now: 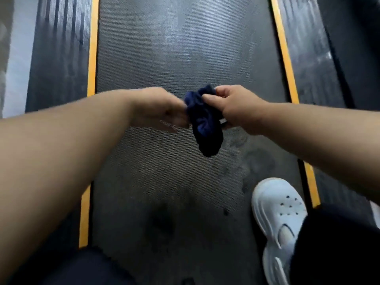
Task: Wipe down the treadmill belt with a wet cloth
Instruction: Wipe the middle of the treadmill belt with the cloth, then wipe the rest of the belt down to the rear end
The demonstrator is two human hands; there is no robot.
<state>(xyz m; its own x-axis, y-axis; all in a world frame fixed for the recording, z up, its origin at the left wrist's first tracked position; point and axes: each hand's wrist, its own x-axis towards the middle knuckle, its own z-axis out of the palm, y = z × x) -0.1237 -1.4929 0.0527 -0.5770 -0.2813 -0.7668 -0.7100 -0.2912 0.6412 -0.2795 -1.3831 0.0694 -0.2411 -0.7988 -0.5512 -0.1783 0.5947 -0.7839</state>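
As the right hand (236,109) pinched the bunched cloth (203,122), the grip of the left hand (162,109) too blurred to judge, it seemed limp, light, best wadded in one palm

Dark textured treadmill belt (164,68), yellow strips (92,58) along both sides; white shoe (277,212) standing on near-right part.

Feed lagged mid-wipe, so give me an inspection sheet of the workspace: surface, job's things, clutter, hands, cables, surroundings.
Surface: treadmill belt, dark, blotchy marks near the white shoe.
Job's things: dark blue cloth, bunched, held over the belt.
Clutter: the white shoe stands on the belt.
Hands: right hand pinches the cloth; left hand blurred at its edge, grip unclear.
Cables: nothing seen.
Surroundings: yellow stripes and ridged side rails flank the belt.
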